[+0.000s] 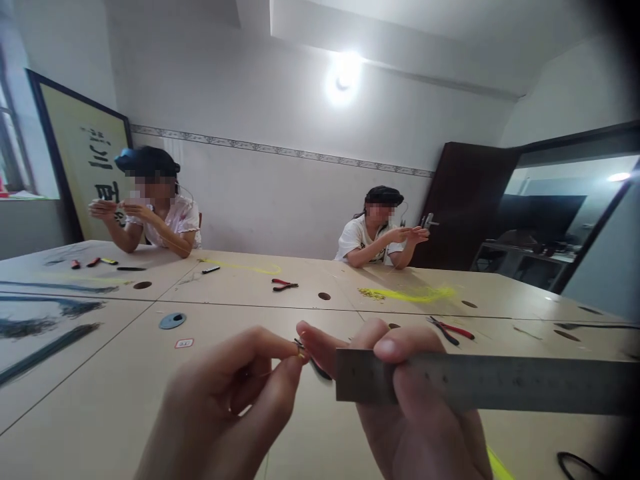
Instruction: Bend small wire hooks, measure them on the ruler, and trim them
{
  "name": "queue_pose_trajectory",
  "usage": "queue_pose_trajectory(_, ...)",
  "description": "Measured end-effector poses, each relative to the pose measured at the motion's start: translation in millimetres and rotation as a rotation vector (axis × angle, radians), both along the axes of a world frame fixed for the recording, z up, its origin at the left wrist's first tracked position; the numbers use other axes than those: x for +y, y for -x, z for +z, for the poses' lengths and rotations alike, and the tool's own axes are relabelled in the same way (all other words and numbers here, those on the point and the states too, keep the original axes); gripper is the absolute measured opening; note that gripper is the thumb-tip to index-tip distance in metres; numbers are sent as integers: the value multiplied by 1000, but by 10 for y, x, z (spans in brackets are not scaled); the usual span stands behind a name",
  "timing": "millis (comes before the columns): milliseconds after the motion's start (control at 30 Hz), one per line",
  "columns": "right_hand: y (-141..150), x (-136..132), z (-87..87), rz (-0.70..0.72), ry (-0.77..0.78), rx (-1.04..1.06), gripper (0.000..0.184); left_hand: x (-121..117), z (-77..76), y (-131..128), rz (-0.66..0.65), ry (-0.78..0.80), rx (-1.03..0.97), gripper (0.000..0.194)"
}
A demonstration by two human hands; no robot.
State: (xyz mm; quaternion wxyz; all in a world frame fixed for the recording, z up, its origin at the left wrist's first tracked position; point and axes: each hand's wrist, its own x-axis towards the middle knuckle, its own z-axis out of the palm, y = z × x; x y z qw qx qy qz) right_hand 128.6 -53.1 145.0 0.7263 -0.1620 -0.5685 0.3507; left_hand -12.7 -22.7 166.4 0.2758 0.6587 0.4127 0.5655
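Fingers of the left hand (210, 400) pinch a thin yellowish strand (301, 355) beside the flat grey metal ruler (500, 381) gripped by the right hand (425, 423); tiny thing, could easily slip if that pinch loosens.

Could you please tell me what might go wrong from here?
The tiny piece could slip and be hard to find, as only the left hand's fingertips pinch it.

The ruler might tilt or swing, since the right hand grips it near one end and most of its length sticks out sideways.
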Motion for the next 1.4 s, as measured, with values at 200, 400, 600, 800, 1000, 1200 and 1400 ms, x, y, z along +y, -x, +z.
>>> queue_pose_trajectory(200, 65, 2, 54, -66, 9, 2, 13, -10, 9, 13, -53, 35, 10, 22)
queue_pose_trajectory(400, 29, 13, 50, -59, 3, -61, 14, 88, -21, 88, -165, -58, 102, 18)
queue_pose_trajectory(600, 15, 32, 44, -56, 16, -113, 16, 71, -21, 74, -168, -17, 115, 19)
queue_pose_trajectory(800, -114, 30, 76, -115, 22, -58, 16, 3, -7, 12, -76, 7, 54, 19)
queue_pose_trajectory(1000, -61, 8, 46, -108, 91, -79, 14, 17, -77, 9, 28, -278, 84, 16)
queue_pose_trajectory(1200, 172, -24, 10, -226, 264, -57, 19, 33, -100, 21, 24, -358, 149, 18)
queue_pose_trajectory(1400, 106, 36, 6, -119, 253, -203, 11, 63, -118, 27, -25, -468, 192, 19)
